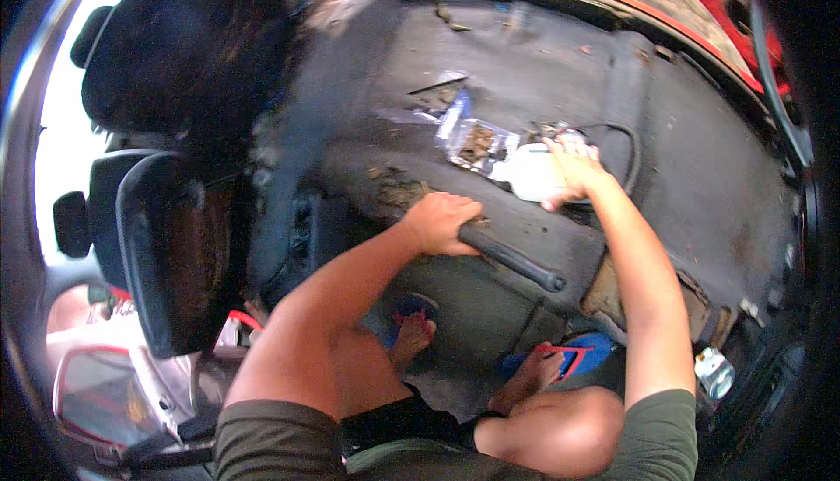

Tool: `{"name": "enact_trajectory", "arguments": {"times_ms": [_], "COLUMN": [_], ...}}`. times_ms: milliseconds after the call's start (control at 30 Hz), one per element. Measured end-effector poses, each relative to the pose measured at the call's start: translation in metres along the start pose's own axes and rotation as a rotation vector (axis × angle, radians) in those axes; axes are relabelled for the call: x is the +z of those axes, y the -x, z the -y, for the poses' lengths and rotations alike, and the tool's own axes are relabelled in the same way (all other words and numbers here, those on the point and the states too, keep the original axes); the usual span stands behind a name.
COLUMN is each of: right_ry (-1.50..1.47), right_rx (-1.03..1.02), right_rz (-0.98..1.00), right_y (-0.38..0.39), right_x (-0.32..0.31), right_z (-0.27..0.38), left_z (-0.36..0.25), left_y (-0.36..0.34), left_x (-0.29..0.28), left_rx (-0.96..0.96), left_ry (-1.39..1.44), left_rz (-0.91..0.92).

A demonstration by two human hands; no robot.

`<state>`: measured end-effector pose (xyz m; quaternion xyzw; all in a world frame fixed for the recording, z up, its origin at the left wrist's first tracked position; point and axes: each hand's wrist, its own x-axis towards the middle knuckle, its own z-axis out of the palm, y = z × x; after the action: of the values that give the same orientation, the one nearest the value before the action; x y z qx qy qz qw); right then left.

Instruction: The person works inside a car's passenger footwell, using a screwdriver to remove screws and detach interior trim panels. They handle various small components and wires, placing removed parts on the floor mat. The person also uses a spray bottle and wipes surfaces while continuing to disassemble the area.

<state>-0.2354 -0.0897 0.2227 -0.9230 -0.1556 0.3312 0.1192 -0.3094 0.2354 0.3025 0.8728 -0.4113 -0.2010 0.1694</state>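
White, smooth and blurred, a rounded plastic-looking object (532,173) lies under the right hand (576,169) on the dark grey carpeted floor (700,175) of the car. That hand's fingers reach out over it, thumb low at its near edge; blur hides whether they grip or only press. The left hand (440,221) is curled at the upper end of a black ribbed-looking cylindrical bar (516,258) — whether tightly, I cannot tell.

A clear plastic packet with brown contents (479,142) lies right beside the white object, so a sideways sweep of the right hand could shove it and perhaps spill whatever is loose. Brown crumbly debris (394,191) sits just beside the left hand; a careless forearm might smear it into the carpet. A thin black cord (632,144) curves near the right wrist — it could snag if the arm swings outward.
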Motion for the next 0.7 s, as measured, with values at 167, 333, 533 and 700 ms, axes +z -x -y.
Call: {"name": "enact_trajectory", "arguments": {"times_ms": [167, 333, 533, 700], "right_ry": [0.017, -0.202, -0.625, -0.668], "right_rx": [-0.015, -0.035, -0.107, -0.256], "right_rz": [-0.119, -0.395, -0.705, -0.9], "right_y": [0.005, 0.043, 0.106, 0.148], "right_x": [0.003, 0.006, -0.046, -0.11], "right_z": [-0.003, 0.007, 0.047, 0.118], "left_z": [-0.034, -0.052, -0.075, -0.135], "left_y": [0.007, 0.019, 0.019, 0.018], "left_x": [-0.001, 0.012, -0.026, -0.115], "left_rx": [-0.205, -0.386, -0.44, -0.321], "left_ry": [0.015, 0.102, 0.202, 1.016], "left_rz": [-0.254, -0.355, 0.023, -0.541]}}
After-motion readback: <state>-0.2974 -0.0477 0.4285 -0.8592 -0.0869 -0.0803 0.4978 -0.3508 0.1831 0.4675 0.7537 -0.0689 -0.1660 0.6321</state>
